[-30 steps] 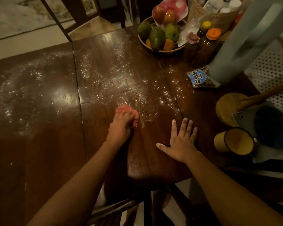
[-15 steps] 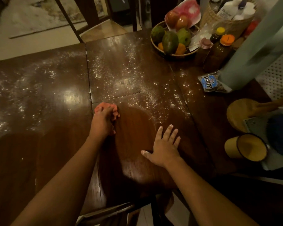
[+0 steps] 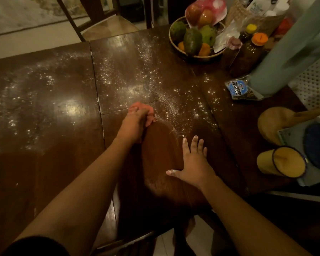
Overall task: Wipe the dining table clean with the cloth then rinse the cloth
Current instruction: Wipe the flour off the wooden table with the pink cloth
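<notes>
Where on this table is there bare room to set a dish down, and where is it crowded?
Free: the wiped strip between the left hand gripping the cloth and the right hand; the powder-dusted left table leaf; the dusted panel before the fruit basket. Crowded: right side, with bottles, packet, wooden board, yellow mug.

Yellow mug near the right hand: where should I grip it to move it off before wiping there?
Wrap the right hand round the mug at its yellow wall, coming from its left. That side is bare and faces the hand. The dark blue thing crowds its right, and any handle is hard to make out.
</notes>
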